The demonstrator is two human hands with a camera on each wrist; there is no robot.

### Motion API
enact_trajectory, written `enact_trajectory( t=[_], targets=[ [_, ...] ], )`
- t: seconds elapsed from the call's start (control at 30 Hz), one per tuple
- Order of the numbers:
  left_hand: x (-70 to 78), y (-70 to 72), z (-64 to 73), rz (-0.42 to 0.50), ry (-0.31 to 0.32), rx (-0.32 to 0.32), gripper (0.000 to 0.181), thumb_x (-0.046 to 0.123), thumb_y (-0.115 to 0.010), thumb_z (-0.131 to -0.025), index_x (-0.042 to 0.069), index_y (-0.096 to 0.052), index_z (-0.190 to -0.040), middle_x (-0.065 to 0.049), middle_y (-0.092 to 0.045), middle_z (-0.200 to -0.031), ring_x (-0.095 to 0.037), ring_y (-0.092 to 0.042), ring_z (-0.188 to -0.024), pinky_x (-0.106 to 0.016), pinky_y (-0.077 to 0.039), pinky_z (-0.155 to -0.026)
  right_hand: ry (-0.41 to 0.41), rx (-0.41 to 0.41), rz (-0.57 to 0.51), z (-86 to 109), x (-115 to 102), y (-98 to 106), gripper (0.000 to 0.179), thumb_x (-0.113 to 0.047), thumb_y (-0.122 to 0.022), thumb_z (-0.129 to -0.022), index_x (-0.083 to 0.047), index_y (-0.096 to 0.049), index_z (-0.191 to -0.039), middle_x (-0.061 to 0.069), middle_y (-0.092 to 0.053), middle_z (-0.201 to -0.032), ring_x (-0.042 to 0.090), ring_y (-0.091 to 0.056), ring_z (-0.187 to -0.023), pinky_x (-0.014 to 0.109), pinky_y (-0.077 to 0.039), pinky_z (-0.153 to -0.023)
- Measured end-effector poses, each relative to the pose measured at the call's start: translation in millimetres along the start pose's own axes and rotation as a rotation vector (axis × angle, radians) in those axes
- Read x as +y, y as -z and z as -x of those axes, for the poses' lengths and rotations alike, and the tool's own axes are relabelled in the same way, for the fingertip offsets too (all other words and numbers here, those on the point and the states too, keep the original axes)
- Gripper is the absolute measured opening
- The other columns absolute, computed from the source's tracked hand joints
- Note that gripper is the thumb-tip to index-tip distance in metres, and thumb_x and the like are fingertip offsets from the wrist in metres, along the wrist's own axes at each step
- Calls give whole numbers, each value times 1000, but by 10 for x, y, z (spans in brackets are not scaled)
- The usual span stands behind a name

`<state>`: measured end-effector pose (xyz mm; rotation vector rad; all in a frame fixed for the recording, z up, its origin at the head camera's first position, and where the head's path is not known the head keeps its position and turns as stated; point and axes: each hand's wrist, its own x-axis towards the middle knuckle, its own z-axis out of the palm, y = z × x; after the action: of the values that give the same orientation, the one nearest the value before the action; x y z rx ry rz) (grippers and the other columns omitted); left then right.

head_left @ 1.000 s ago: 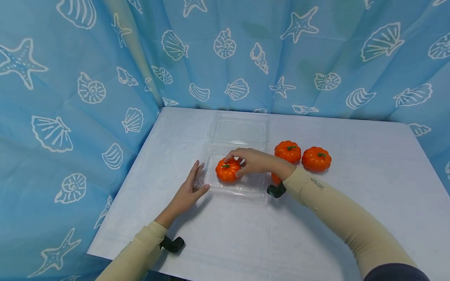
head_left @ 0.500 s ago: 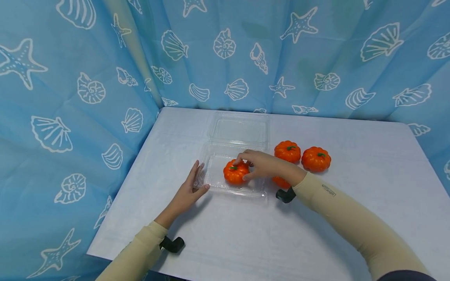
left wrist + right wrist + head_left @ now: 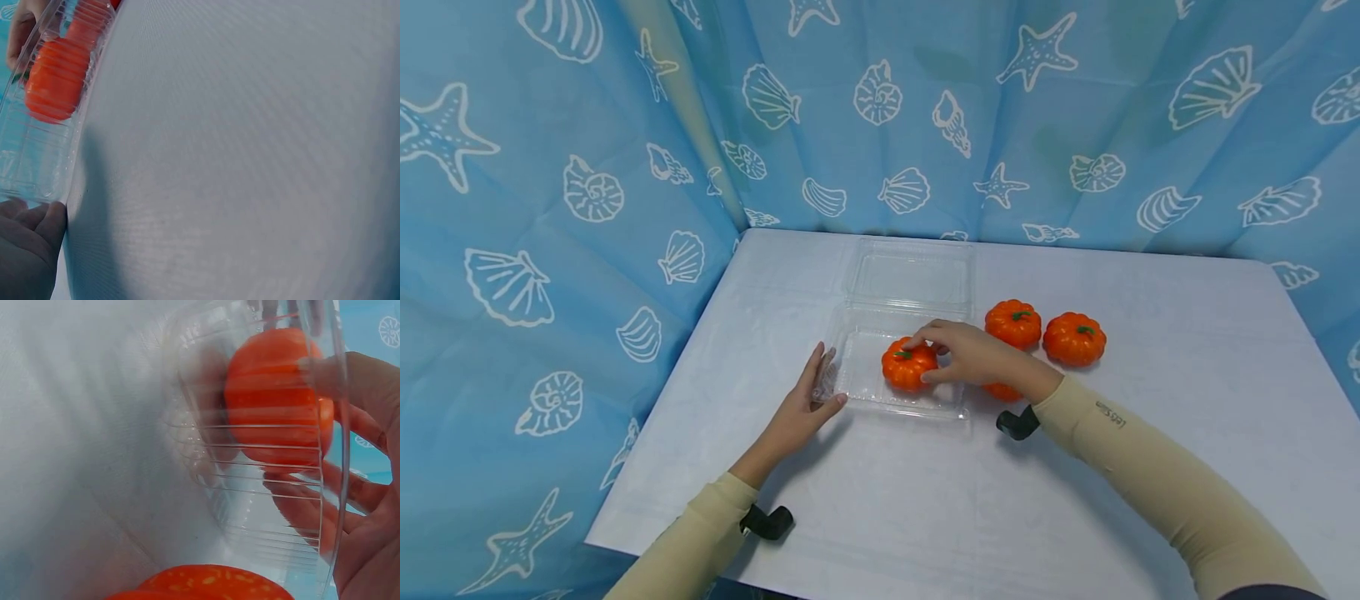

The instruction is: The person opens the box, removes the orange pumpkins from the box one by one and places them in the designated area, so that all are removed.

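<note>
**Orange pumpkin in the clear tray: grip and handling notes**

Orange pumpkin (image 3: 908, 367), small, with a green stem, sits inside the clear plastic box (image 3: 880, 392), toward the right half of the box floor. The right hand (image 3: 964, 354) grips it from the right side, fingers curled over the top and thumb low on the near flank. The left hand (image 3: 805, 408) rests with straight, relaxed fingers against the left end of the box, holding nothing; its fingertips touch the box wall.

The box lid (image 3: 912, 275) lies hinged open and flat on the table (image 3: 1150, 467), on the far side of the box. Two more pumpkins (image 3: 1045, 333) stand just right of the box. A third shows partly under the right wrist, near the box's right edge.

Handling, as a judgement: the pumpkin looks light and probably rigid or foam-like, with a smooth ribbed skin. The ribs give the fingers some purchase, so a hold across the widest part from above should be secure; the stem is too small to serve as a handle. The box is thin, clear and flexible, likely to slide or buckle if pushed. Bracing it at the end wall, as the left hand does, seems the sensible place.

In the right wrist view the pumpkin appears through the ribbed box wall. Whether it fully touches the box floor cannot be told.
</note>
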<state>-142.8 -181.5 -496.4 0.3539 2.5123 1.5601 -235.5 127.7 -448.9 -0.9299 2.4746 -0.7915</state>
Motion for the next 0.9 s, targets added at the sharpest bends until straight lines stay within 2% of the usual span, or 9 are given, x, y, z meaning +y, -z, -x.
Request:
enact_trajectory(
  t=[0.17,0.4,0.9],
  targets=[
    [-14,0,-2,-6,4,-1,91,27,-66,-101,16,-3,-165,-4,-21,-169,-30,-26,-152,-51,-46,-107,4,19,-16,-4,1,-20,48,-28,-80,-90,-24,-65,-135,3,-58,-135,23,-60,-115,41,-54,-99],
    [-22,0,-7,-18,20,4,91,27,-66,-101,17,-3,-166,-3,-21,-169,-29,-25,-152,-51,-45,-108,16,54,-92,34,-34,-6,48,-25,-81,-89,-24,-65,-134,6,-54,-135,26,-60,-116,44,-54,-99],
    [-42,-10,-20,-25,12,12,91,26,-67,-100,17,-4,-166,-3,-22,-168,-29,-27,-152,-51,-47,-107,17,93,-134,80,-13,18,49,-23,-82,-87,-29,-66,-133,2,-51,-135,22,-55,-121,40,-54,-99]
  ],
)
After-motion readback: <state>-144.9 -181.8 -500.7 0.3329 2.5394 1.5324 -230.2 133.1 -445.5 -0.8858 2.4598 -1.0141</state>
